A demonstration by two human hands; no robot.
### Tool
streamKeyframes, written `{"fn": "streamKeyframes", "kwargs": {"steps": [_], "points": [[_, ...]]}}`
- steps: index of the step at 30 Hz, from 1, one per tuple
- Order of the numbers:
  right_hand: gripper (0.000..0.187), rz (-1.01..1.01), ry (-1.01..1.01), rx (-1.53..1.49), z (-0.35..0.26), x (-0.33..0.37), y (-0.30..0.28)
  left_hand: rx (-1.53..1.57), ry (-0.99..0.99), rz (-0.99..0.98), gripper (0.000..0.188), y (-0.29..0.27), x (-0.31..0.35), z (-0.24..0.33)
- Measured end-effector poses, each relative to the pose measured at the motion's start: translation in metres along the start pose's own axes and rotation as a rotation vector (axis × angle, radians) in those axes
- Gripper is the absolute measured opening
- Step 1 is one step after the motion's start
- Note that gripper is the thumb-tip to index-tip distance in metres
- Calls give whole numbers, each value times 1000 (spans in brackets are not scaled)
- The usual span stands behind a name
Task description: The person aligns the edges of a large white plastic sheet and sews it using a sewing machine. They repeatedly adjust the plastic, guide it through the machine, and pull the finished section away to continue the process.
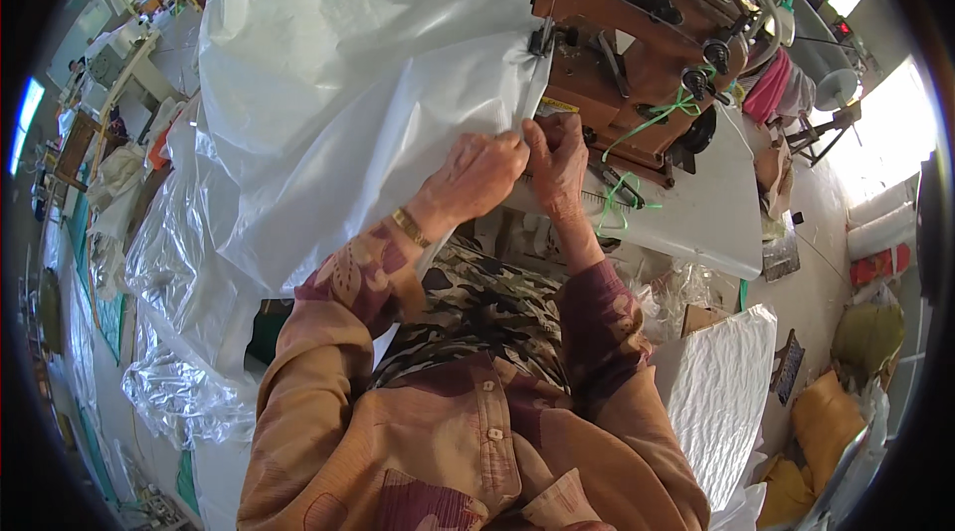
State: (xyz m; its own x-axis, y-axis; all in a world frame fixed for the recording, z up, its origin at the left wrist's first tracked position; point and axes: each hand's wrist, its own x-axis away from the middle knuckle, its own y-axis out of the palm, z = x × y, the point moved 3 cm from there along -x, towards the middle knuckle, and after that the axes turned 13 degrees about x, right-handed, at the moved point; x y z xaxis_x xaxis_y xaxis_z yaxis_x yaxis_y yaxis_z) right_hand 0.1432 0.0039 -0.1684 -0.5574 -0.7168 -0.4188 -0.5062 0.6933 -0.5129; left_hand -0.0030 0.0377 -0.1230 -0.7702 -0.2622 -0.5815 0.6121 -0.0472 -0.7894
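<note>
A large sheet of white plastic spreads over the table, its right edge folded and running under the needle area of a brown sewing machine. Just in front of that spot, my left hand is closed on the folded edge. My right hand pinches the same edge from the right side, its fingertips almost touching the left ones. Exactly how the fold lies between the fingers is hidden. Green string is tied to knobs on the machine and hangs down its front.
Crumpled clear plastic hangs off the table's left side. The pale tabletop ends in a rounded corner at right. A stack of white sheets stands low beside my right arm. Yellow-brown cloth or bags lie at the far right.
</note>
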Motion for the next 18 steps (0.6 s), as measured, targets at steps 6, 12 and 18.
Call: {"fn": "streamKeyframes", "kwargs": {"steps": [6, 12, 18], "points": [[35, 35, 6, 19, -9, -1, -1, 59, -147, 126, 7, -1, -38, -19], [33, 19, 29, -206, 4, -1, -2, 291, -298, 228, 24, -16, -31, -4], [28, 49, -124, 62, -1, -3, -3, 121, -288, 317, 43, -48, 82, 16]]}}
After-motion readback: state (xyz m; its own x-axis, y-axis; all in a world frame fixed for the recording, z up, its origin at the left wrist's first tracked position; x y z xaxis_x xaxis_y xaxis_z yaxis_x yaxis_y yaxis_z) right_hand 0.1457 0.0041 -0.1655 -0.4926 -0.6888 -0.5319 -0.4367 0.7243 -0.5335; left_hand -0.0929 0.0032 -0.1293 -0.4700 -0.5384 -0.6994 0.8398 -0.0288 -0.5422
